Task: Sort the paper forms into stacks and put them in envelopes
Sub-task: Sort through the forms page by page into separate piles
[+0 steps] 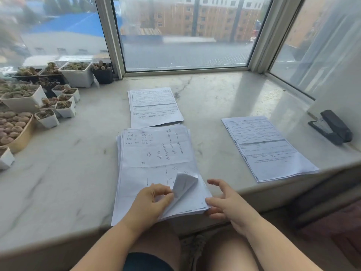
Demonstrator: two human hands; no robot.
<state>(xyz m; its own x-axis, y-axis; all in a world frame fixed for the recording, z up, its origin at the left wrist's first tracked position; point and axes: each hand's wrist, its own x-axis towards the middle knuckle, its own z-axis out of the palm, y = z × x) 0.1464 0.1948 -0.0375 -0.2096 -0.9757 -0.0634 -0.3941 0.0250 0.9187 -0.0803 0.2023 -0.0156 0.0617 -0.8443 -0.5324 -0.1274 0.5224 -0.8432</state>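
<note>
A pale marble window ledge (205, 98) fills the head view, with window glass across the top of the frame and rooftops and a brick building behind it. At the left edge sit small white pots of succulents (66, 108), kept well apart from the papers. Centre-low lies the unsorted pile of forms (156, 153), its near end overhanging the ledge toward the person's lap, probably so the corners can be reached and peeled. The left hand (154, 200) pinches the lower right corner of the top sheet (184, 182), curled upward and away from the sheets beneath, seemingly to separate one form for sorting. The right hand (224, 200) is loose, fingers spread, its thumb resting at the pile's right edge, likely steadying the rest; it grasps nothing. Two sorted stacks are already laid out: one just beyond the pile at centre (154, 106), one at the right (267, 147), well apart so the kinds stay distinct. A black stapler (332, 127) rests at the far right. No envelopes are in sight.
</note>
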